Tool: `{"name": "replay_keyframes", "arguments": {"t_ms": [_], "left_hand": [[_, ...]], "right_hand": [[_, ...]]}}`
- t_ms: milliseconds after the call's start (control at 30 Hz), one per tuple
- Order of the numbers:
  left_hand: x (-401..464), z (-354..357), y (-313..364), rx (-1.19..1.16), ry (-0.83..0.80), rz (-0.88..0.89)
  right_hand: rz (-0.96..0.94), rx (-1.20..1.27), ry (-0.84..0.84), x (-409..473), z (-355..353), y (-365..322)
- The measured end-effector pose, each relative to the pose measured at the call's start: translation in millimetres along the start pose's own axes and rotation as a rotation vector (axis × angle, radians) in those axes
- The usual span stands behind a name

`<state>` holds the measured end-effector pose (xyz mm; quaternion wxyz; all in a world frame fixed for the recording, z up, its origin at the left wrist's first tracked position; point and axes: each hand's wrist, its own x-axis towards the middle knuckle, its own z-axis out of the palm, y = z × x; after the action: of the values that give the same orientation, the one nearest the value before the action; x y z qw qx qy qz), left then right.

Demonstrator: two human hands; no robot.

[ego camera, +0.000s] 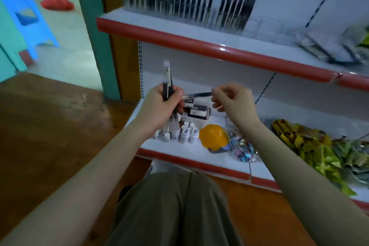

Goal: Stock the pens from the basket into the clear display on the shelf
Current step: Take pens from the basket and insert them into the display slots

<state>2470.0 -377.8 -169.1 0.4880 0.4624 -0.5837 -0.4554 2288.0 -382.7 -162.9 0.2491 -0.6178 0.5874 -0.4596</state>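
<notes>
Below the red-edged upper shelf (219,50), I hold both hands up in front of me, over the lower shelf (179,152). I keep a bunch of pens (167,84) standing upright in my left hand (161,106) so that the stock stays gathered and I can draw from it one at a time. That grip is wrapped tight round the barrels, thumb across the front, with the capped ends poking up above my fist. My right hand (229,102) pinches a single pen (197,95) between thumb and forefinger; the other fingers are loosely curled and hold nothing. The single pen lies level, its far end close to my left thumb, so I judge it is just being separated from the bunch. The clear display (191,0) stands on the upper shelf, blurred but plainly lined with dark pens, well above my hands. I cannot make out the basket for certain.
</notes>
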Motion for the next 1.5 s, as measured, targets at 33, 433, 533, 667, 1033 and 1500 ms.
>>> {"name": "replay_keyframes", "arguments": {"t_ms": [33, 433, 533, 667, 1033, 1500], "left_hand": [[-2.4, 2.3, 9.6, 0.011, -0.006, 0.015], [24.7, 40.5, 104.8, -0.045, -0.071, 0.175], [51.3, 48.5, 118.4, -0.027, -0.041, 0.217], [92.9, 61.7, 125.3, -0.038, -0.074, 0.178], [213.0, 102.2, 126.6, -0.244, -0.02, 0.14], [247.3, 111.6, 116.0, -0.187, -0.037, 0.236]], "right_hand": [[-0.094, -0.081, -0.007, -3.4, -6.6, -8.5], [-0.5, -0.458, 0.021, 19.7, -68.2, -56.7], [-0.356, -0.277, 0.114, 46.6, -84.8, -59.0], [-0.216, -0.059, 0.229, 96.9, -104.9, -51.2], [-0.154, 0.095, 0.508, 253.3, -152.1, -16.5], [-0.138, 0.008, 0.375, 316.5, -137.0, 1.0]]}}
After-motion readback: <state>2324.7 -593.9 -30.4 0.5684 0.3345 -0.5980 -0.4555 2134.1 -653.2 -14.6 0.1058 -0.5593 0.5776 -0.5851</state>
